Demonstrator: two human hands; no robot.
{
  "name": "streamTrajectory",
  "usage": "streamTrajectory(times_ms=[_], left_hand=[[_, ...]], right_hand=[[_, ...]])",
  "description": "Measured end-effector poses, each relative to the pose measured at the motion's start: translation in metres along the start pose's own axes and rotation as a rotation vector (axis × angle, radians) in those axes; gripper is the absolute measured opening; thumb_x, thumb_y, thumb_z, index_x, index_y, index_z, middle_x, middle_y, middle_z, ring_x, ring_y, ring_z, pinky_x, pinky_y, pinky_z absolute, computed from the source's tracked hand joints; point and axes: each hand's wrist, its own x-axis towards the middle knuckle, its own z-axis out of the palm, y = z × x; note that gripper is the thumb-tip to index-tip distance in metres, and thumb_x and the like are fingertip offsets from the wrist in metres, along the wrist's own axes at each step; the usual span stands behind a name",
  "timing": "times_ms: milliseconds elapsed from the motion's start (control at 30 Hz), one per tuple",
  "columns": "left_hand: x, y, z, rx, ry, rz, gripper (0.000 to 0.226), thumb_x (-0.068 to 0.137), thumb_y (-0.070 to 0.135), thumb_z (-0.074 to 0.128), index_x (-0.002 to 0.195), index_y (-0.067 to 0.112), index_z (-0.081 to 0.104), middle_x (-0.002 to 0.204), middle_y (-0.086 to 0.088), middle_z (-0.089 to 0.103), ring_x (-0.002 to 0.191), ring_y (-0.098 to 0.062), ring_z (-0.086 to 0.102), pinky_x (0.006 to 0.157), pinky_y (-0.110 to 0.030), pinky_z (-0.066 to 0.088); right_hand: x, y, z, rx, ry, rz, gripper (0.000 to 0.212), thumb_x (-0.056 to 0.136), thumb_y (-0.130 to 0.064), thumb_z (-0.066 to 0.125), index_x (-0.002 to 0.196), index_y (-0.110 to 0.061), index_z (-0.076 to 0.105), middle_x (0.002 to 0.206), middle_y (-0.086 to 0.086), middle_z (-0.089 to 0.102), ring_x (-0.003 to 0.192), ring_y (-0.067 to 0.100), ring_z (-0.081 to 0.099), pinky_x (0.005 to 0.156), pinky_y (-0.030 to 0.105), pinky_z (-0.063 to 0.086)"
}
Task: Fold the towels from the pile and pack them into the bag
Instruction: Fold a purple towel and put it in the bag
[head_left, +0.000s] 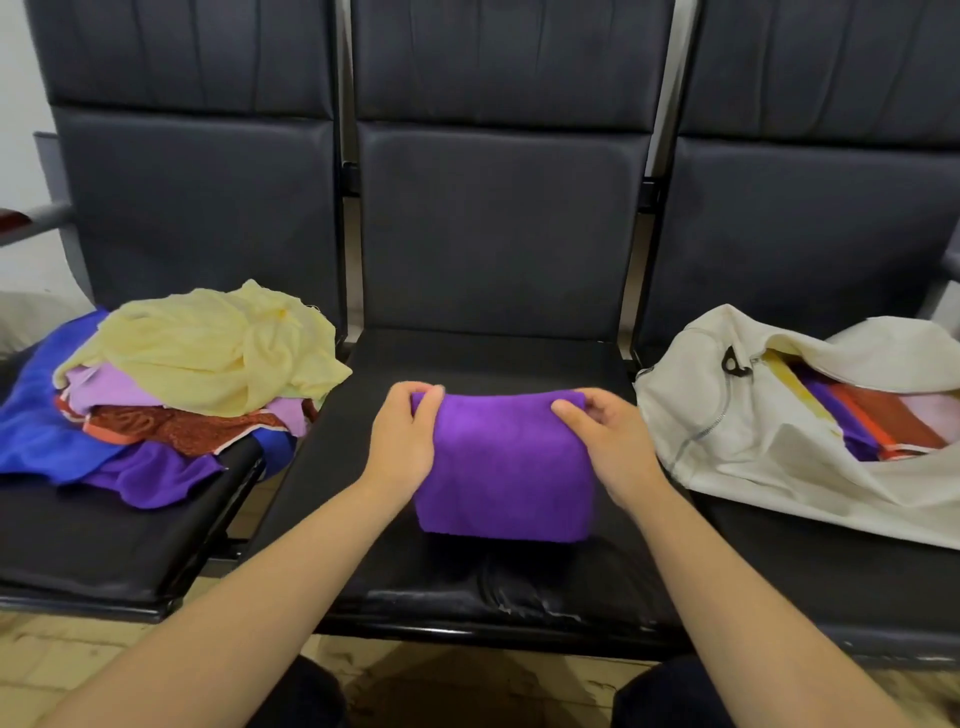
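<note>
**A:** Where is the purple towel (506, 467) found?

**B:** It is seen folded into a thick block over the middle seat (467, 587), just below the centre of the view. Whether its near edge rests on the cushion cannot be told.

**A:** How is it held?

**B:** Its far edge is gripped at both corners. The corner at eleven o'clock of the towel is pinched by the left hand (402, 441), with the fingers curled over the fold. The corner at one o'clock is pinched by the right hand (608, 447), thumb towards the middle of the cloth. Both grips are narrow and closed on the fabric.

**A:** And the pile (171, 405)?

**B:** It is heaped on the seat at nine o'clock of the purple towel, well apart from it. A pale yellow towel (208, 353) is crumpled on top. Lilac, rust-red, violet and blue cloth is spread beneath, and some is draped over the seat's front edge.

**A:** The bag (753, 431)?

**B:** It is laid on the seat at three o'clock, off-white, with its mouth opened towards the right. Folded towels (883, 421) are packed inside; purple, orange, rust and pink layers can be made out.
</note>
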Motion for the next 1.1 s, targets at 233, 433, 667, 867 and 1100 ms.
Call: streamTrajectory(times_ms=[233,433,667,867,1100], left_hand=[[0.08,0.043,-0.005,-0.233,0.036,-0.05,0.024,0.085,0.025,0.072,0.105,0.012,0.066,0.098,-0.001,0.069,0.094,-0.017,0.065,0.084,-0.034,0.056],[0.104,0.085,-0.015,-0.2,0.092,0.214,0.008,0.097,0.021,0.054,0.099,0.018,0.061,0.088,0.007,0.062,0.081,-0.006,0.058,0.065,-0.016,0.044],[0.054,0.016,-0.023,-0.081,-0.173,0.249,0.011,0.092,0.013,0.06,0.096,0.022,0.065,0.088,0.011,0.067,0.083,0.001,0.061,0.075,-0.015,0.047],[-0.013,-0.073,-0.012,0.14,-0.654,-0.018,0.017,0.091,0.01,0.063,0.077,0.02,0.062,0.065,0.007,0.064,0.064,0.001,0.059,0.067,-0.022,0.048],[-0.023,-0.08,-0.004,0.198,-0.514,-0.119,0.022,0.096,0.014,0.054,0.075,0.014,0.057,0.066,-0.001,0.062,0.063,-0.015,0.06,0.074,-0.035,0.051]], right_hand=[[0.063,-0.041,-0.022,-0.018,-0.039,-0.045,0.024,0.091,-0.024,0.065,0.114,-0.018,0.066,0.104,-0.002,0.069,0.099,0.015,0.065,0.09,0.037,0.056],[0.091,-0.073,-0.032,0.122,0.094,-0.151,0.019,0.095,-0.012,0.059,0.109,-0.019,0.069,0.106,0.002,0.07,0.102,0.018,0.065,0.092,0.04,0.054],[0.039,-0.019,-0.039,-0.177,-0.115,-0.164,0.018,0.083,-0.002,0.071,0.093,-0.018,0.07,0.091,0.001,0.07,0.084,0.009,0.064,0.075,0.018,0.05],[-0.02,0.068,-0.037,-0.34,-0.543,0.12,0.019,0.074,-0.003,0.078,0.077,-0.02,0.071,0.075,0.004,0.069,0.071,0.011,0.06,0.073,0.032,0.047],[-0.031,0.072,-0.041,-0.256,-0.507,0.281,0.008,0.091,-0.016,0.063,0.094,-0.011,0.068,0.089,0.012,0.07,0.088,0.027,0.066,0.085,0.039,0.05]])
